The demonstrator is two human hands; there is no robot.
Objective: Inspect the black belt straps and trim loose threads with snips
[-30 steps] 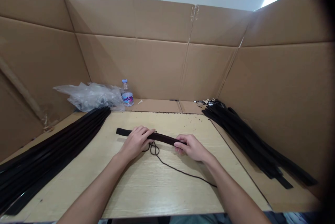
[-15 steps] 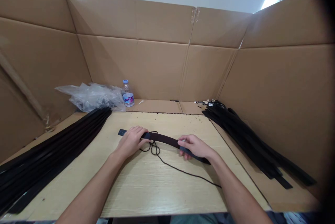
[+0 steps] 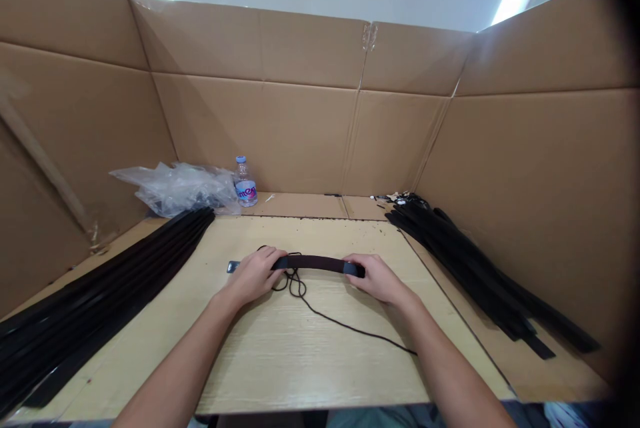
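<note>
In the head view, the left hand [image 3: 254, 275] and right hand [image 3: 379, 279] stand apart, each clasping a dark strap [image 3: 315, 263] near one end as it bows just above the surface [image 3: 305, 375]; it looks light and flexible, best held at both ends, with a thin cord [image 3: 345, 323] lying loose beside it

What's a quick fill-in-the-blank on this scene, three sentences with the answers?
The left hand and right hand grip one dark strap, with a thin black cord looping just to the ____ of the left hand. The water bottle has a ____ cap. A clear plastic bag lies to the ____ of that bottle.
Answers: right; blue; left.
</note>
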